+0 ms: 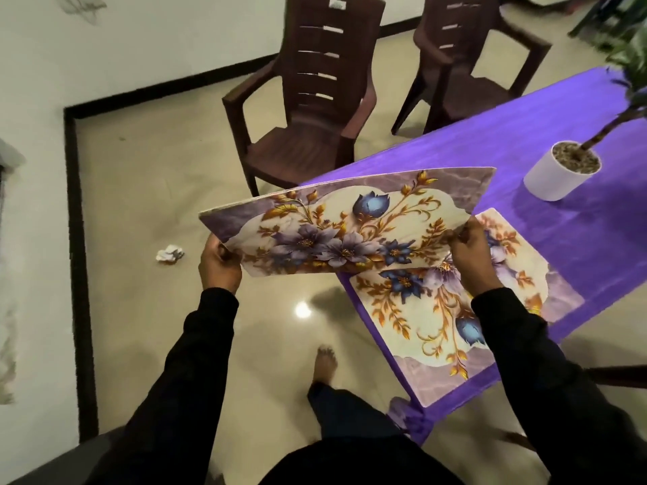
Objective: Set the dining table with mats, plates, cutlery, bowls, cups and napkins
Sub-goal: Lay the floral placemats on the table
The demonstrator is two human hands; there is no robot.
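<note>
At frame centre, a stack of mats [343,229] is pinched at both ends by the left hand [218,264] and right hand [471,250], kept level off the counter [560,134] edge, likely for peeling off the next; one mat [437,309] is laid lower right.

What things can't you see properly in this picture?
Head view:
- Held mats: looks like a stack, how many is too thin to tell.
- Table mat: partly hidden by the right hand and sleeve.
- Plant: top cut off by the frame edge, blurred.
- Table: far end out of frame.
</note>
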